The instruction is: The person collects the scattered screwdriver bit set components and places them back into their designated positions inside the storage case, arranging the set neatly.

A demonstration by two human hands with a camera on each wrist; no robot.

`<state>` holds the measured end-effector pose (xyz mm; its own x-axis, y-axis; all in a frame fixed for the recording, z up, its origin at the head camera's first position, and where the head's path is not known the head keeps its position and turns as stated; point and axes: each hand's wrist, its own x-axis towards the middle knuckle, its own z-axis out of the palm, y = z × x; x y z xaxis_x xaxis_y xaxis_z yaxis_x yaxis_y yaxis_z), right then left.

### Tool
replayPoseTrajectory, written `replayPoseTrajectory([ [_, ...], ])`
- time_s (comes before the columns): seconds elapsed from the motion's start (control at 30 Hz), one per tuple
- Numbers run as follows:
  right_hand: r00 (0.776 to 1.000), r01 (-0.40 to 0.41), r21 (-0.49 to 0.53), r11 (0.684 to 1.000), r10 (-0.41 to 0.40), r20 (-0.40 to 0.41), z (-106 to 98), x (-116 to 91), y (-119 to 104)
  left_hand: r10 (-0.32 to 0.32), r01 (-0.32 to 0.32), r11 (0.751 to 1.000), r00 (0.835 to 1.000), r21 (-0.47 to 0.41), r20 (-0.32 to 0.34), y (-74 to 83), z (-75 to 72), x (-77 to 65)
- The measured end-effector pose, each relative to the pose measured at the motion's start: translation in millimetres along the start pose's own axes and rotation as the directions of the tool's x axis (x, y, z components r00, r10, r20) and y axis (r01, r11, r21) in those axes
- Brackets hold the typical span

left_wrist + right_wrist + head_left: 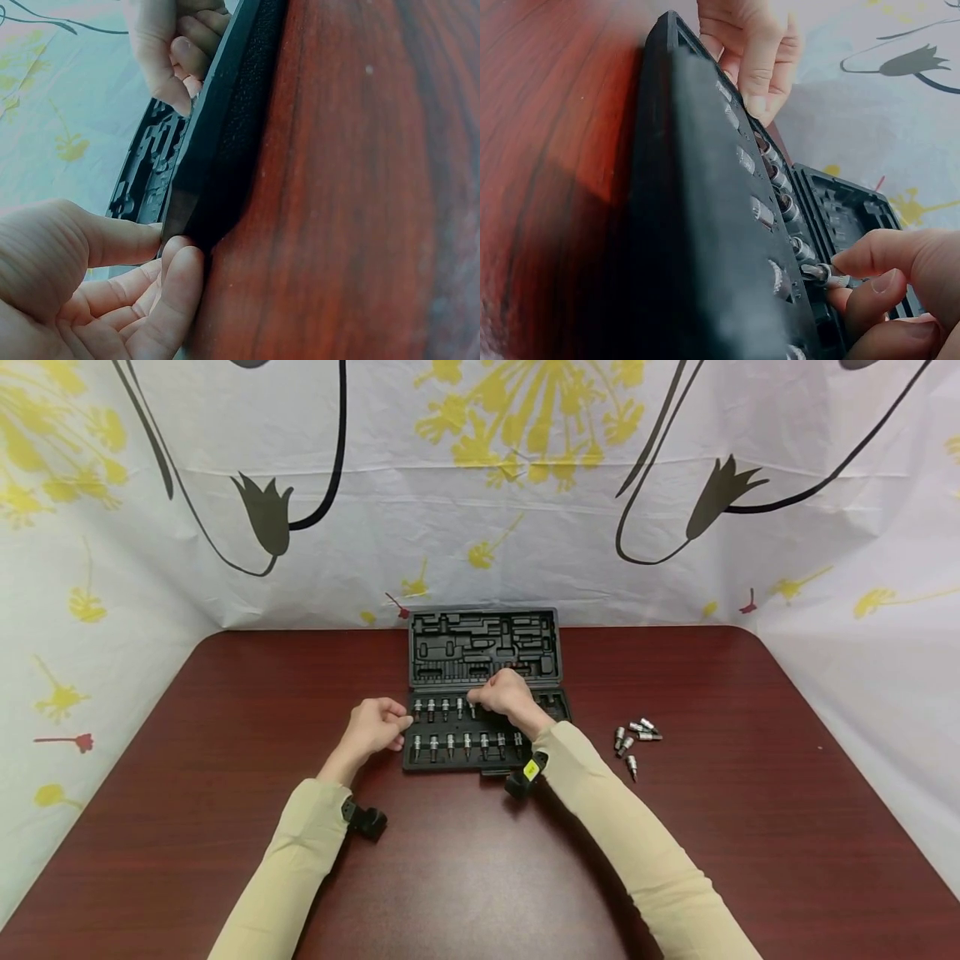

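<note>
A black socket case (457,727) lies unfolded on the table, two rows of silver bit sockets in its near half. At the case's left end, the left hand (367,727) pinches the edge between thumb and fingers, clearly seen in the left wrist view. Over the far row is the right hand (510,693), reaching across the case. Its thumb and fingers pinch a bit socket (822,272), which lies tilted at the far row's slots in the right wrist view. The right hand and forearm hide part of the case's right side in the head view.
Several loose bit sockets (632,765) lie to the right of the case on the dark red wooden table (225,718). The case's moulded lid (480,644) lies back toward a patterned white cloth (480,585) behind the table. Each wrist carries a small black camera (367,821).
</note>
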<state>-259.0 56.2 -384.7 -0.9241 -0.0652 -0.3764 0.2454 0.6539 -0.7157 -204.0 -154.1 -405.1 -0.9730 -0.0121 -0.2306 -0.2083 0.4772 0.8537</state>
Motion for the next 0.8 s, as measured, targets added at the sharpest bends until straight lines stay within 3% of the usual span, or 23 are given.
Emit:
replayPoseTrajectory([
  [0.4,0.999,-0.003,-0.170,0.985,-0.002,-0.033,-3,1,-3,0.007,-0.007,1.000,1.000,0.006,-0.004,-0.9,0.8,0.2],
  [0.8,1.000,0.000,-0.396,0.918,0.007,0.016,-9,15,-9,0.013,-0.012,1.000,1.000,0.017,-0.016,-2.0,2.0,0.5],
])
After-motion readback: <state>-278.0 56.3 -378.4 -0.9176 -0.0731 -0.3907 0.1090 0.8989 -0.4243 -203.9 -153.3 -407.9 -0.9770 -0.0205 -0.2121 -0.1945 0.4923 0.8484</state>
